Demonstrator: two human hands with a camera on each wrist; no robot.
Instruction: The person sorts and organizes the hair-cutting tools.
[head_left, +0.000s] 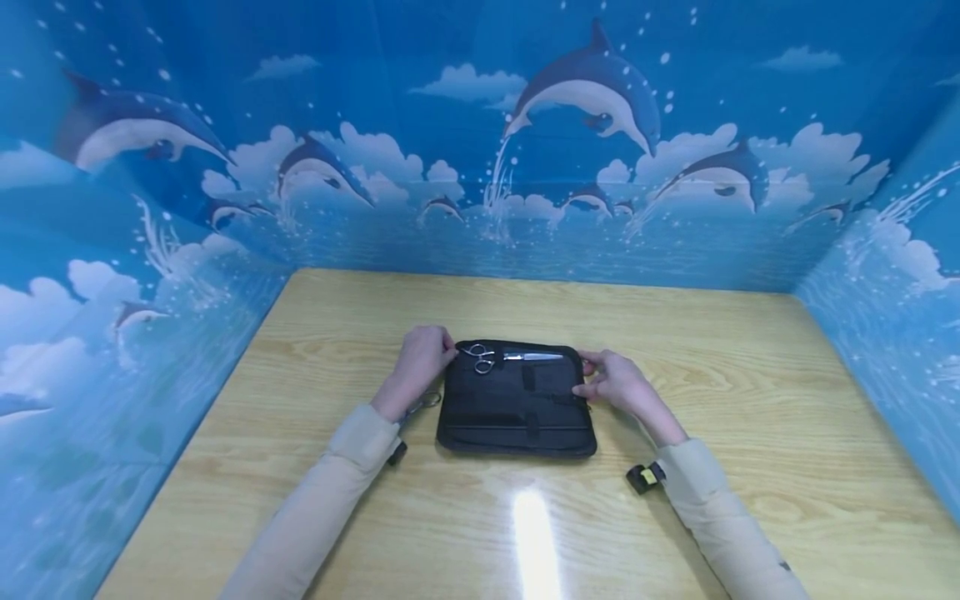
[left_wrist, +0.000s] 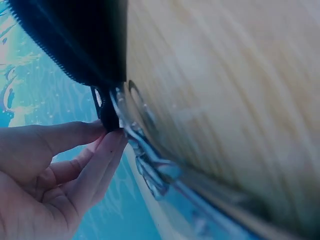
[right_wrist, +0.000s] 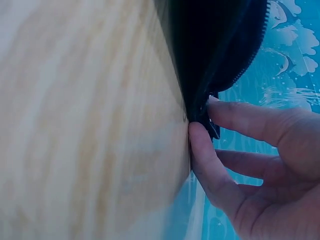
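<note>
Crosswise, scissors (head_left: 504, 357) atop case (head_left: 517, 412), tips rightward

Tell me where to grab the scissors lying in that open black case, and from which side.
Take the scissors by the finger rings, coming from the left hand side: the rings point left, the closed blades point right, flat along the far edge of the case.

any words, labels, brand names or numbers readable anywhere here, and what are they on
None: no readable text in any view.
The black case, the scissors in it and the dolphin backdrop show no lettering.
The yellow-and-black tag by the right sleeve is too small to read.
</note>
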